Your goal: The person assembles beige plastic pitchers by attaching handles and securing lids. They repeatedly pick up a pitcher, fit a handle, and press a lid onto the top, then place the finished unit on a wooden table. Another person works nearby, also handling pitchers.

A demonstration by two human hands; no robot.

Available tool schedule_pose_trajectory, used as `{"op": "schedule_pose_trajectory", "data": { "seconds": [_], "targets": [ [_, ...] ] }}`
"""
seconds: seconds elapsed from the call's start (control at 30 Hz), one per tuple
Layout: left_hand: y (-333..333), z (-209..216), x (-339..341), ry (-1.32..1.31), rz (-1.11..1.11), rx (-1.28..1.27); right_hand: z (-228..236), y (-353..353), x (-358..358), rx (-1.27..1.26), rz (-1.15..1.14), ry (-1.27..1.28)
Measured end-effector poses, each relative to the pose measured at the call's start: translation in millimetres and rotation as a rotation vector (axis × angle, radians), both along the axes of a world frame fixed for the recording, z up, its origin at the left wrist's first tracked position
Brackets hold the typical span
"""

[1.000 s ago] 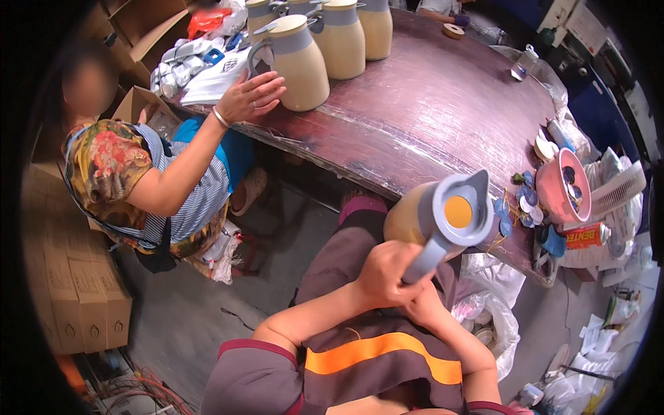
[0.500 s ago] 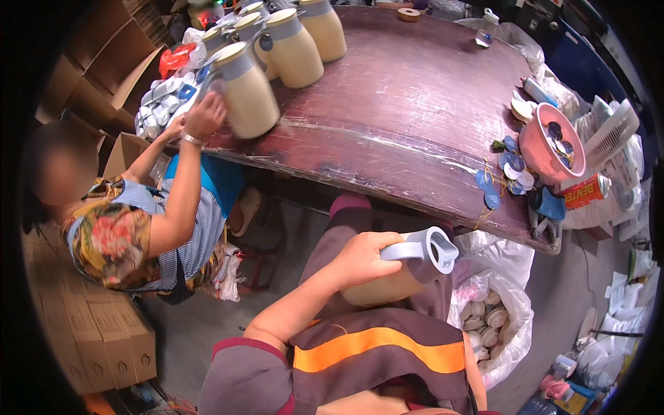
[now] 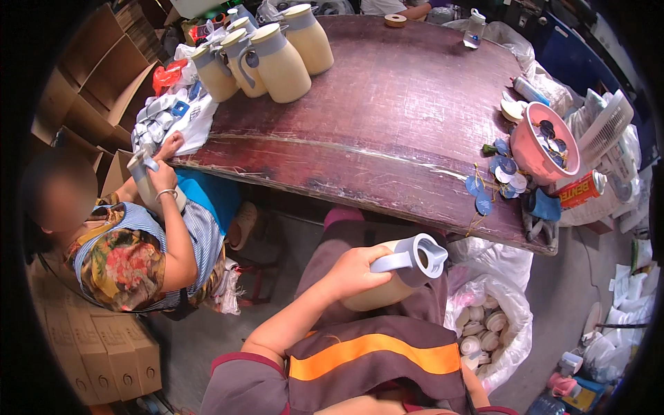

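Observation:
Fingers wrapped round its grey handle, my left hand [image 3: 357,274] holds a cream vacuum jug [image 3: 381,294] on my lap. The jug leans over, its grey collar and spout toward the right, and its open mouth shows no lid. Only a strip of my right forearm [image 3: 474,389] appears beside the apron [image 3: 377,356]; that hand is out of sight. Close on the right, a clear plastic bag [image 3: 515,325] holds many pale round lids [image 3: 477,332].
Lidded jugs [image 3: 280,69] stand on the dark red table [image 3: 387,104]. A co-worker [image 3: 138,256] at left holds another jug [image 3: 149,183]. On the right are a pink basin [image 3: 536,155], round blue tags [image 3: 484,202] and a red-yellow can [image 3: 582,190]. Cartons [image 3: 104,353] are stacked lower left.
The co-worker's jug has left the table and is now at that person's lap. My left hand still grips its jug, which has shifted slightly leftward with the mouth turned more toward me.

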State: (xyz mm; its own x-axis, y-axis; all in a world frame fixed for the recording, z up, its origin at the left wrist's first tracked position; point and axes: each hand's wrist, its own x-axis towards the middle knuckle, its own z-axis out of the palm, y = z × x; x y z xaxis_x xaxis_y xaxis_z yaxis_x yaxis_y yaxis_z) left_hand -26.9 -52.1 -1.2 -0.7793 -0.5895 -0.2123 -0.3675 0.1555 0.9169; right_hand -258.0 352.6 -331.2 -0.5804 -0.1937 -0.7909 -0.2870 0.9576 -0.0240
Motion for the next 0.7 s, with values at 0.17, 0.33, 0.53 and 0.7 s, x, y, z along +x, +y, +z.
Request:
{"op": "schedule_pose_trajectory", "data": {
  "seconds": [0.17, 0.33, 0.53, 0.7],
  "targets": [
    [-1, 1, 0, 0.040, -0.016, -0.045, 7, 12, -2, -0.019, -0.030, -0.010],
    [-5, -2, 4, 0.015, -0.005, -0.030, 91, -21, -12, -0.094, 0.147, 0.209],
    [6, 0, 3, 0.010, -0.028, -0.106, 270, -127, -45, -0.982, -0.145, 0.014],
    [21, -7, 0, 0.072, -0.091, -0.236, 298, -223, -20, -1.315, -0.085, -0.291]
  ]
}}
